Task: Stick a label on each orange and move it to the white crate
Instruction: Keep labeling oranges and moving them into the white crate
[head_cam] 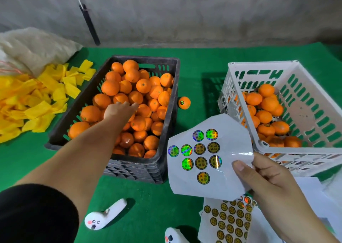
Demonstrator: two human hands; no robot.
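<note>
Two crates [166,87], ten labels [199,149] on the held sheet [231,131], one stray orange [184,102], two controllers [105,215].

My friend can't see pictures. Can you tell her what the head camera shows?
A person's left hand reaches with straight fingers into a black crate full of oranges, while the right hand pinches a sticker sheet of round shiny labels. A white crate of oranges sits to the right on the green table, and one orange lies between the crates.

The surface [196,67] is green. Orange fruit [129,102] fills a black crate [166,159]; at 3 o'clock stands a white crate [314,156]. The white sheet [229,131] carries 10 round holographic labels [199,148], black-rimmed. Yellow wrappers [37,98] lie at 9 o'clock.
</note>
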